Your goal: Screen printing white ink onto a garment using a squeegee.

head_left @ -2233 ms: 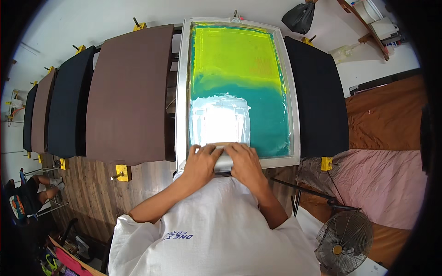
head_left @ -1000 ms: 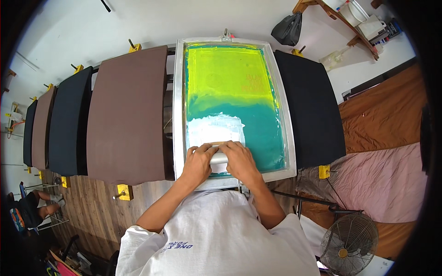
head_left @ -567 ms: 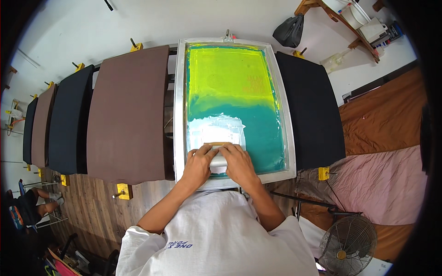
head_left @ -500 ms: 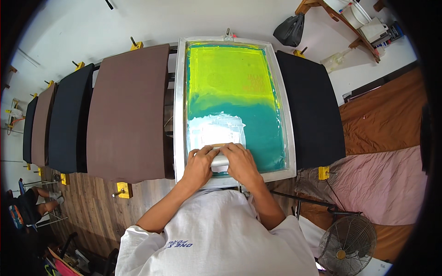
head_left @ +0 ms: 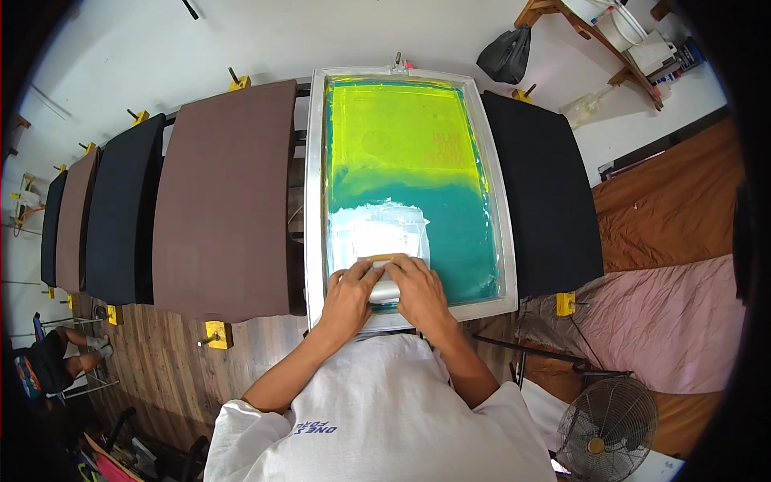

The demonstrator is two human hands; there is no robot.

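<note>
In front of me lies a screen printing frame (head_left: pixel 506 233) with a pale metal rim and a teal mesh (head_left: pixel 458 233). Its far half is coated with yellow-green ink (head_left: pixel 393 128). White ink (head_left: pixel 373 225) is spread over the near left part. My left hand (head_left: pixel 349 297) and my right hand (head_left: pixel 418 293) both grip a squeegee (head_left: pixel 385 291) with a silvery handle, at the near end of the white patch. The fingers curl over its far side, where a tan edge (head_left: pixel 381 257) shows. The squeegee's lower side is hidden.
Brown (head_left: pixel 225 201) and dark padded boards (head_left: pixel 542 193) flank the frame in a row, with yellow clamps (head_left: pixel 217 333) at their ends. A fan (head_left: pixel 606 430) stands at the lower right, near brown and pink cloth (head_left: pixel 666 321). Another person (head_left: pixel 48 361) is at the far left.
More of the squeegee's tan edge shows now between my fingers, and my hands have turned slightly with it. The white and yellow-green ink areas look the same.
</note>
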